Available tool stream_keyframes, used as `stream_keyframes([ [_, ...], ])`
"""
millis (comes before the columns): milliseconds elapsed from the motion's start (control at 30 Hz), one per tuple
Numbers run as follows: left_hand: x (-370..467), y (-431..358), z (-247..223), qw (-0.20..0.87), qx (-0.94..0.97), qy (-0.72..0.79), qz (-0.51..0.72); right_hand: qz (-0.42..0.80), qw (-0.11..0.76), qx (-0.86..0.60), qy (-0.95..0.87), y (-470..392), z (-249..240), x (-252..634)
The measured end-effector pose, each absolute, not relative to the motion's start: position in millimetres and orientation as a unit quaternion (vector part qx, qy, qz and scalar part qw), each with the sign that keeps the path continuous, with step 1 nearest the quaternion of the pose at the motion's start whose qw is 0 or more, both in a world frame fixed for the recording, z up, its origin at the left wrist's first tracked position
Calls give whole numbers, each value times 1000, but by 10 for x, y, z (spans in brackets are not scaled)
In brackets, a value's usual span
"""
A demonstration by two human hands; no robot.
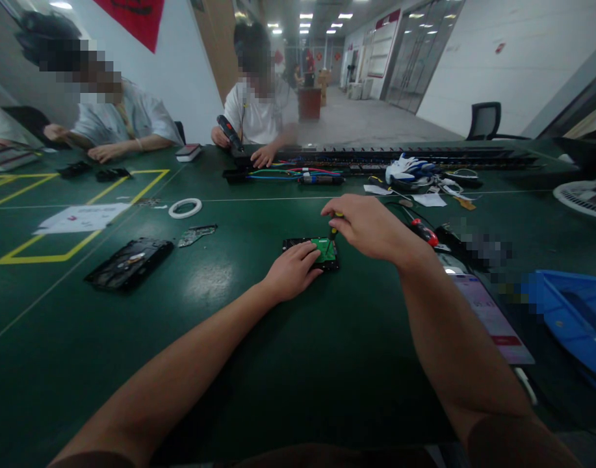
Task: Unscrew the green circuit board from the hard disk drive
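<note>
A small black hard drive (333, 265) with a green circuit board (322, 246) facing up lies on the green table. My left hand (292, 270) holds it down, the fingers across the board and the thumb by the near edge. In my right hand (368, 227) is a screwdriver (332, 233) with a yellow and black handle, gripped from above. It stands nearly upright, its tip down at the right part of the board. Whether the tip sits in a screw is too small to tell.
Left of me lie a black drive casing (132, 260), a loose circuit board (196, 235) and a white tape roll (185, 208). At right are a red-black screwdriver (424, 232), a phone (490, 315), gloves (409, 170) and a blue bin (578, 312). Across the table, a co-worker holds a power screwdriver (229, 132).
</note>
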State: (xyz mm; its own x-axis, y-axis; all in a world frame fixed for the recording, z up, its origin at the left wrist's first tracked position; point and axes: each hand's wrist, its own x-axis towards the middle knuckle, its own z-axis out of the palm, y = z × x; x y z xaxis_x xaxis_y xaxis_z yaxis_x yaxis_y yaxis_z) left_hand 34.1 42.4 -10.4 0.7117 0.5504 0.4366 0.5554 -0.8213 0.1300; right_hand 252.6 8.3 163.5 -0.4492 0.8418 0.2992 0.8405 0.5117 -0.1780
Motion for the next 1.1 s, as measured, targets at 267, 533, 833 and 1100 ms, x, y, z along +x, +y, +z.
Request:
stream_keyframes([
  [267, 337, 430, -102, 7, -927, -299, -227, 3, 186, -479, -858, 40, 1660, 2513],
  [533, 331, 440, -120, 9, -927, -293, -233, 10, 174, -481, -859, 45, 1659, 2520],
  [833, 336, 439, -118, 10, -926, -293, -237, -18, 183, -516, -837, 74, 1615, 2511],
  [1100, 349, 434, -108, 9, -927, -296, -229, -45, 178, -540, -821, 46, 1632, 2458],
])
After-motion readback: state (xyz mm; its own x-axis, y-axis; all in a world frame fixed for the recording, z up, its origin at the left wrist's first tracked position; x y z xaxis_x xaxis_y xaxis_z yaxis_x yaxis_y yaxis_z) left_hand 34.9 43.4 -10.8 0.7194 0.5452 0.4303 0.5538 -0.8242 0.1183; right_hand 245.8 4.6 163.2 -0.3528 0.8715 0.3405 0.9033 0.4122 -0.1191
